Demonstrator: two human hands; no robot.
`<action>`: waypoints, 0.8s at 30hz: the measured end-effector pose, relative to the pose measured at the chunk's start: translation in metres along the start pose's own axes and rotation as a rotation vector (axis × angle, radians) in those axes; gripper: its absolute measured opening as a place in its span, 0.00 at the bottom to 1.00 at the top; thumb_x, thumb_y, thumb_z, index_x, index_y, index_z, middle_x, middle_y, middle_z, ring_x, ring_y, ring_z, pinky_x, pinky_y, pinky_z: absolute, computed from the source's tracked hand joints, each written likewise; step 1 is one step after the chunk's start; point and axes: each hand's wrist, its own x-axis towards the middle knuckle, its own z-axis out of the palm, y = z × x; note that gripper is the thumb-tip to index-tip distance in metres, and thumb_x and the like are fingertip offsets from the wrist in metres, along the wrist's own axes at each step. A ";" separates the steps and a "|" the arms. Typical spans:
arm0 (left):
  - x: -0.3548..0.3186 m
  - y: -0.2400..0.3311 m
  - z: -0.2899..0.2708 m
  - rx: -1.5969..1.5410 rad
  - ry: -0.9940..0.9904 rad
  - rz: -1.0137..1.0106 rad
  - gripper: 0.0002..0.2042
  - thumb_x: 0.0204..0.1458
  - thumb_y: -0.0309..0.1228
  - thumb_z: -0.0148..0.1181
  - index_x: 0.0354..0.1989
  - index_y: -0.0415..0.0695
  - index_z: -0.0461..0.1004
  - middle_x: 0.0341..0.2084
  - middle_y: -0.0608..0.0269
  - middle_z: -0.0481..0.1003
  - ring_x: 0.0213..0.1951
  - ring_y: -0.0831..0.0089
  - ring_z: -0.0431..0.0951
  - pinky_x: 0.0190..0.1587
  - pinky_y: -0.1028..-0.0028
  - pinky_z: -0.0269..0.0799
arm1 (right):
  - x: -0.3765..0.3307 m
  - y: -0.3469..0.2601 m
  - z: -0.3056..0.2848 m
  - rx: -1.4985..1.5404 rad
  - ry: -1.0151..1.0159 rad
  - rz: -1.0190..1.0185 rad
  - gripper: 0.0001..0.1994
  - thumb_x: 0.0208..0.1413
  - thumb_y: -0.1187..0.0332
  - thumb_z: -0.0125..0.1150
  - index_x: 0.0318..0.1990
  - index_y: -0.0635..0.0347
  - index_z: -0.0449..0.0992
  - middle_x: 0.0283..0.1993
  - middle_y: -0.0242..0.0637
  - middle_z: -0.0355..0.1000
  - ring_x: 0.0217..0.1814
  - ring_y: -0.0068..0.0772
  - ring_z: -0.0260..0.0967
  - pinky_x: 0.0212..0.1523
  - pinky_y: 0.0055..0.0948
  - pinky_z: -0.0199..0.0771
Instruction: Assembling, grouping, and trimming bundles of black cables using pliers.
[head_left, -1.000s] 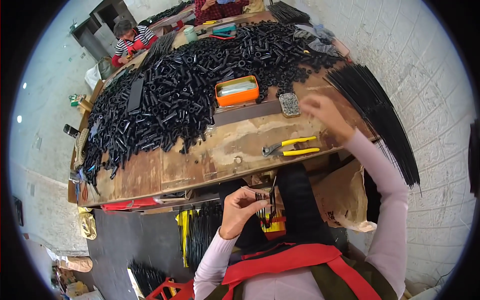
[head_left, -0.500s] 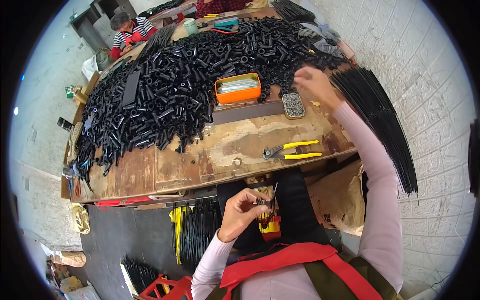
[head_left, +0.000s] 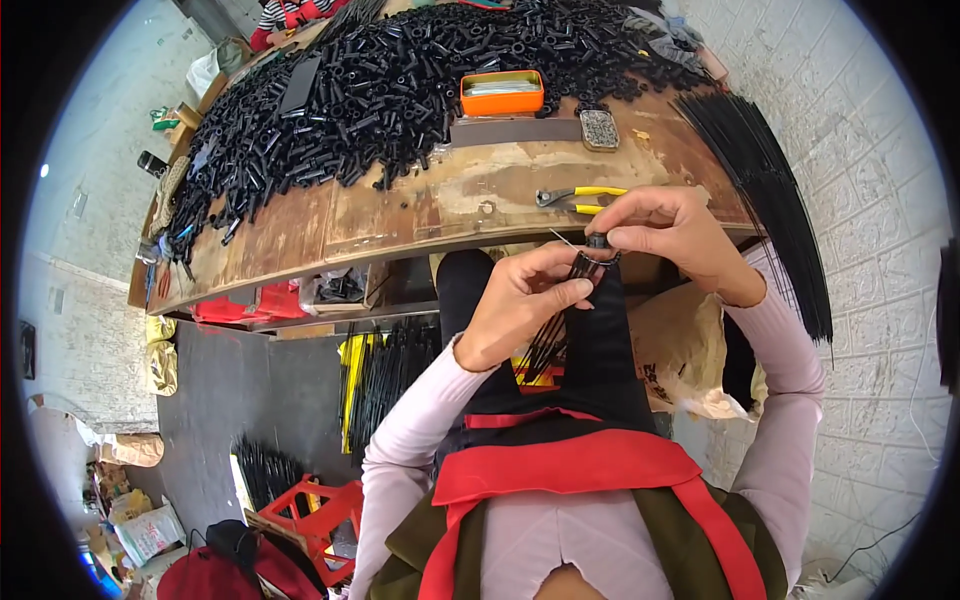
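Above my lap, my left hand (head_left: 525, 305) is closed around a bundle of thin black rods (head_left: 543, 350) that look like umbrella ribs, fanning downward from the fingers. A thin, light wire (head_left: 563, 238) sticks out above that hand. My right hand (head_left: 680, 240) pinches a small black cylindrical part (head_left: 598, 240) between thumb and fingertips, right at the top ends of the rods. Whether the part is joined to them cannot be made out. Behind my right hand, end-cutting pliers (head_left: 555, 197) with yellow handles lie on the wooden table (head_left: 380, 215), partly covered.
A heap of black tubular parts (head_left: 370, 110) covers the table's far side. Near it stand an orange tin (head_left: 502, 103) of thin pieces and a small tin (head_left: 599, 130) of tiny metal bits. Long black rods (head_left: 770, 190) lie at right. A red stool (head_left: 325, 520) stands lower left.
My right hand has come back from beside the small tin to my left hand and now holds a small black part there. My left hand has risen slightly; the view has tipped downward.
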 end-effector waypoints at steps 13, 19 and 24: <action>-0.020 0.004 0.008 0.029 0.008 0.003 0.14 0.58 0.22 0.58 0.53 0.39 0.74 0.39 0.65 0.78 0.41 0.80 0.75 0.43 0.76 0.75 | -0.011 -0.013 0.017 -0.104 -0.018 -0.016 0.09 0.61 0.68 0.59 0.43 0.66 0.77 0.40 0.32 0.75 0.40 0.19 0.71 0.44 0.23 0.73; -0.019 -0.002 0.005 0.054 0.004 0.024 0.14 0.58 0.22 0.58 0.53 0.38 0.73 0.39 0.64 0.78 0.41 0.80 0.75 0.43 0.76 0.75 | -0.012 -0.019 0.025 -0.055 -0.010 -0.047 0.08 0.59 0.69 0.62 0.41 0.64 0.74 0.38 0.29 0.73 0.40 0.17 0.70 0.44 0.20 0.71; -0.018 -0.008 0.007 0.020 -0.009 0.049 0.15 0.58 0.22 0.58 0.53 0.37 0.72 0.38 0.64 0.78 0.40 0.80 0.76 0.43 0.77 0.75 | -0.013 -0.017 0.026 -0.127 -0.041 -0.078 0.07 0.57 0.73 0.63 0.41 0.63 0.73 0.40 0.30 0.73 0.42 0.18 0.70 0.46 0.22 0.71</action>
